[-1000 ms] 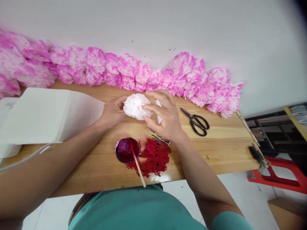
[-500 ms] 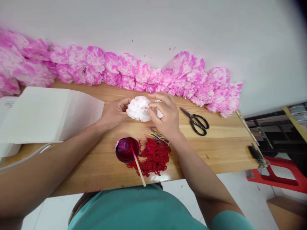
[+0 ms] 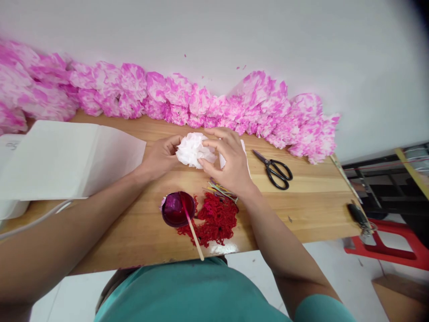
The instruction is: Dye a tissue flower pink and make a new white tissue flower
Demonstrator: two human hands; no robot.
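A ruffled white paper flower [image 3: 191, 150] is held just above the table, between my two hands. My left hand [image 3: 163, 156] grips it from the left, thumb and forefinger closed at its edge; the other fingers curl below. From the right, the thumb and fingers of my right hand [image 3: 228, 158] curve over its layered petals and grip them. Partly hidden behind my right hand lies white paper [image 3: 246, 156]. Nearest below the hands are a bowl of dark magenta liquid [image 3: 174, 210] with a wooden stick [image 3: 196, 239] leaning in it, and a red crocheted piece [image 3: 219, 219].
Pink-and-white paper flowers [image 3: 177, 91] line the wall behind the wooden table [image 3: 311, 210]. Black-handled scissors [image 3: 276, 172] lie to the right, and thin coloured strips [image 3: 223, 190] near my right wrist. White sheets [image 3: 60, 156] cover the left side. A red stool [image 3: 395, 246] stands at right.
My right hand's fingers have shifted left over the flower, and its petals look fuller and more spread on the right side. My left hand has stayed nearly still.
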